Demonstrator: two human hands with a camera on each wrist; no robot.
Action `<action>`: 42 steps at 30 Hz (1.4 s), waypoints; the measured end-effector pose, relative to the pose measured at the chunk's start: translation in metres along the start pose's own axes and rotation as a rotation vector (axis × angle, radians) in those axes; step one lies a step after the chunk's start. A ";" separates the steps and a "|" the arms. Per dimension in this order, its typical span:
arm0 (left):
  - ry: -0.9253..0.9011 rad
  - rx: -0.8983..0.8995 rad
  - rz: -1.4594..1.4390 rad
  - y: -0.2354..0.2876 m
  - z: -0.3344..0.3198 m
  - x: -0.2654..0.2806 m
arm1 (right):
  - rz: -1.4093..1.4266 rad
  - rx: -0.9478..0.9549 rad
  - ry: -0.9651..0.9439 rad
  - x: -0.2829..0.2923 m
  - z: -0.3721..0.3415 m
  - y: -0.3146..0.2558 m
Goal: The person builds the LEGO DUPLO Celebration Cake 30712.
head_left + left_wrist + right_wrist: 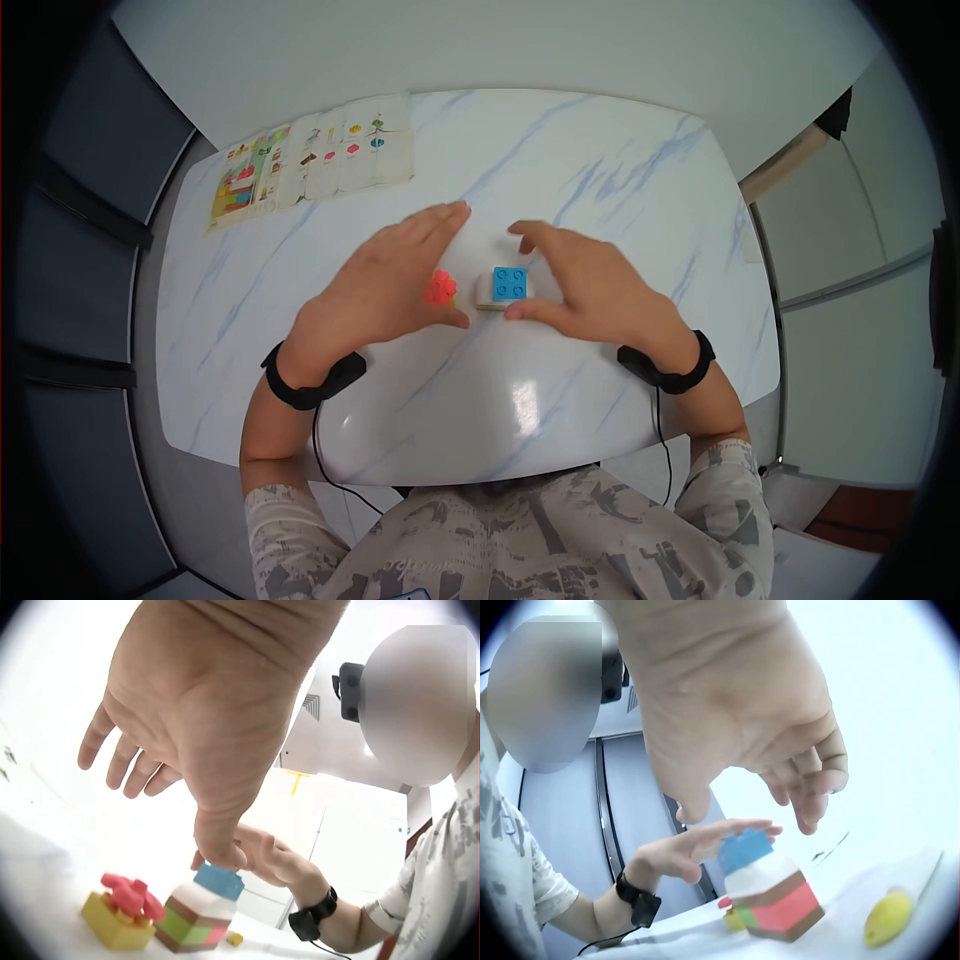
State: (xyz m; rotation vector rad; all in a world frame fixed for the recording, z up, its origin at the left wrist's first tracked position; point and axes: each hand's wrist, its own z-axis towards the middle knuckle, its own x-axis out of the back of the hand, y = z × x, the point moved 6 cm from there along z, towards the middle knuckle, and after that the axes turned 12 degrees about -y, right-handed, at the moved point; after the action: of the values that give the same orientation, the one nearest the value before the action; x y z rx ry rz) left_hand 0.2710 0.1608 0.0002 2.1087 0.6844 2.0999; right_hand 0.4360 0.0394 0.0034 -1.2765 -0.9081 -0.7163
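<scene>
A stack of toy blocks stands between the hands, with a blue brick [510, 284] on top. Below it come a white piece [204, 900], then brown, green and pink layers [784, 915]. Beside the stack, a red flower piece [441, 288] sits on a yellow block [116, 922]. My left hand [385, 275] hovers over the flower side with fingers extended and thumb apart, holding nothing. On the other side, my right hand [595, 285] is spread around the stack, its thumb tip overlapping the blue brick's edge in the head view. Nothing is pinched between its fingers.
A yellow lemon-shaped piece [889, 919] lies on the table near the stack, hidden beneath the right hand in the head view. An illustrated sheet [315, 160] lies at the back left of the marbled white table [480, 420].
</scene>
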 end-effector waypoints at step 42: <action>0.213 -0.217 0.016 0.028 0.005 -0.018 | 0.224 0.293 0.314 0.013 -0.004 -0.025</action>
State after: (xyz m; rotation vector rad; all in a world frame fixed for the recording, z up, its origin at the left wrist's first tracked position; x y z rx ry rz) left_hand 0.2832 0.1307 -0.0065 1.8030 0.4351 2.3119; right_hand 0.4212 0.0313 0.0271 -0.9539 -0.5771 -0.5627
